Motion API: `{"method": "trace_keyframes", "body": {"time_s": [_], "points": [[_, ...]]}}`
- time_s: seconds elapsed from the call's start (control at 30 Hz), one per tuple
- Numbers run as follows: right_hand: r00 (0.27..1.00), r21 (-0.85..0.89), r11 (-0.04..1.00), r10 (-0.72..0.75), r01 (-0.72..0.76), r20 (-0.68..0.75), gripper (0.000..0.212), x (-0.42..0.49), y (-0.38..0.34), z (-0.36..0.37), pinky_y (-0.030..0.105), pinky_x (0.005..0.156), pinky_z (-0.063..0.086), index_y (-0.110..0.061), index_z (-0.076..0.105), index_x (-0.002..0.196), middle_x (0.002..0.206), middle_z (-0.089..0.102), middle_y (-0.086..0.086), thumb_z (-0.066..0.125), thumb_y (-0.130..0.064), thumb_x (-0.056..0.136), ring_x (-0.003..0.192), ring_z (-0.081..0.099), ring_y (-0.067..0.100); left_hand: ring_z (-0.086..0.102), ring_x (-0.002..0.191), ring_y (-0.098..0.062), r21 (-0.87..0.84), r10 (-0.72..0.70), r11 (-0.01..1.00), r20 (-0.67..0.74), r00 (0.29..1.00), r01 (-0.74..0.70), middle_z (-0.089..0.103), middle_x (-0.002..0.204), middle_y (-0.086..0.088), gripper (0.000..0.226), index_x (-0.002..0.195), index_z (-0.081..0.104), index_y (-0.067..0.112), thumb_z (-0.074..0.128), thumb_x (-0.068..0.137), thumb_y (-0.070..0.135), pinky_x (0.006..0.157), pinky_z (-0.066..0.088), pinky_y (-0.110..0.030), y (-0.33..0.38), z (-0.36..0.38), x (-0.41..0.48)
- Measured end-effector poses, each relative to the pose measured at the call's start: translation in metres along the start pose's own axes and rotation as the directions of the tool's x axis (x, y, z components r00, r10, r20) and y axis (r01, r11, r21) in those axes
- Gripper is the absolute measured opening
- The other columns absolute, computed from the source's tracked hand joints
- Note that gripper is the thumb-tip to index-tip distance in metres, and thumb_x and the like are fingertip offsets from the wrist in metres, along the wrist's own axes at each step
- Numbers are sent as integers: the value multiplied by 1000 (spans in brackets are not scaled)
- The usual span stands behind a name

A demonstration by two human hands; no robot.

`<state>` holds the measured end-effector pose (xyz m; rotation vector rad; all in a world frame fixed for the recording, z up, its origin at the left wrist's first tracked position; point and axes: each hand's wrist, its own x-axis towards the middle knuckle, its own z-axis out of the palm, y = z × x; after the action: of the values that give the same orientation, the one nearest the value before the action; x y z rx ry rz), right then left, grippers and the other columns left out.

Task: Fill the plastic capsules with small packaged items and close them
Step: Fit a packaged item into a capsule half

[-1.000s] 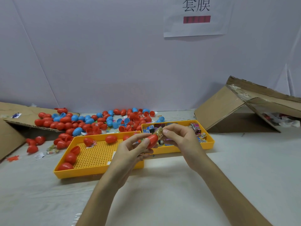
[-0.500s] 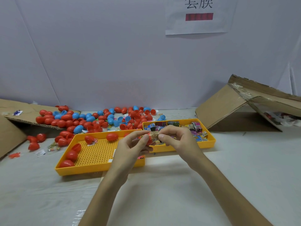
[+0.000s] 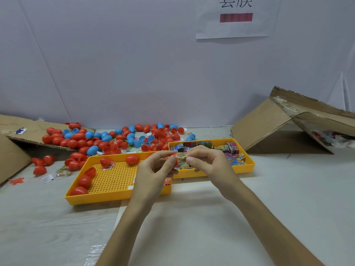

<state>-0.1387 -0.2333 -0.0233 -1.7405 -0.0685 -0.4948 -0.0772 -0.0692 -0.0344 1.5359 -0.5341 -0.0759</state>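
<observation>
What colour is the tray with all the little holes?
The tray is yellow, clearest in the head view.

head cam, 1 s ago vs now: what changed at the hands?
The right hand has turned the small gold wrapped packet level and pressed it leftward against the red plastic capsule, which the left hand now largely covers. Nothing was taken up or let go. The yellow perforated plastic tray, the yellow tray of packets and the loose red and blue capsules stayed put.

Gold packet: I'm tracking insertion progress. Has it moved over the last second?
Yes. The gold packet shifted left relative to the yellow packet tray, up to the red capsule.
</observation>
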Motion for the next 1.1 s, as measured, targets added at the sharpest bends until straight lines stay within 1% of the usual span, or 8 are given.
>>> {"method": "trace_keyframes", "body": {"time_s": [0.07, 0.23, 0.4, 0.5, 0.63, 0.87, 1.03, 1.1], "points": [[1000, 5, 1000, -3, 3, 0, 22, 0, 0, 0, 27, 69, 52, -25, 77, 84, 93, 68, -6, 69, -6, 92, 85, 61, 10, 75, 78, -16, 11, 14, 1000, -7, 1000, -14, 78, 89, 7, 31, 109, 73, 26, 64, 83, 41, 70, 61, -25, 0, 1, 0], [1000, 30, 999, 12, -12, -2, 22, 0, 0, 1, 27, 69, 52, -24, 77, 85, 94, 68, -6, 68, -5, 92, 86, 61, 12, 75, 76, -15, 47, 43, 998, -9, 999, -42, 77, 86, 7, 17, 107, 72, 26, 67, 91, 31, 71, 61, -26, -3, 1, 1], [999, 59, 998, 35, -35, 1, 24, -1, -1, 1, 26, 69, 53, -26, 77, 86, 93, 69, -9, 68, -6, 93, 88, 62, 15, 74, 77, -13, 58, 66, 996, 4, 998, -66, 77, 84, 8, 28, 107, 71, 30, 66, 82, 44, 69, 60, -23, -2, 0, 0], [999, 48, 998, 40, -40, -2, 23, -1, -1, 2, 27, 70, 54, -27, 77, 86, 93, 69, -9, 68, -7, 93, 88, 63, 15, 74, 77, -12, 59, 81, 995, 17, 997, -81, 77, 83, 8, 29, 108, 70, 35, 67, 81, 44, 67, 59, -21, -2, 0, 0], [999, 49, 998, 44, -44, 0, 20, -2, -2, 2, 27, 70, 54, -23, 77, 89, 94, 69, -6, 67, -7, 93, 88, 63, 14, 74, 77, -13, 59, 104, 993, 29, 994, -106, 76, 82, 7, 28, 110, 70, 38, 66, 83, 44, 69, 60, -23, -1, -1, 0], [999, 34, 998, 51, -50, -12, 15, -1, -2, 1, 26, 70, 55, -19, 76, 93, 92, 72, -3, 67, -7, 94, 89, 65, 16, 74, 76, -11, 44, 97, 994, 24, 995, -98, 77, 83, 9, 28, 107, 71, 34, 67, 81, 43, 65, 56, -18, 2, 0, -2], [998, 42, 998, 45, -43, -44, 16, -1, -1, 1, 26, 69, 55, -20, 77, 92, 91, 74, 4, 69, -7, 93, 90, 66, 24, 74, 75, -12, 40, 82, 996, 16, 997, -82, 77, 82, 8, 31, 107, 72, 29, 69, 80, 43, 66, 57, -19, 2, 0, -1], [998, 41, 999, 36, -33, -57, 16, -1, 0, 1, 25, 69, 54, -21, 77, 91, 91, 75, 5, 69, -7, 92, 90, 67, 24, 74, 76, -13, 32, 72, 997, 11, 997, -72, 77, 83, 7, 31, 107, 72, 28, 70, 79, 43, 67, 58, -20, 2, 0, -1]]}}
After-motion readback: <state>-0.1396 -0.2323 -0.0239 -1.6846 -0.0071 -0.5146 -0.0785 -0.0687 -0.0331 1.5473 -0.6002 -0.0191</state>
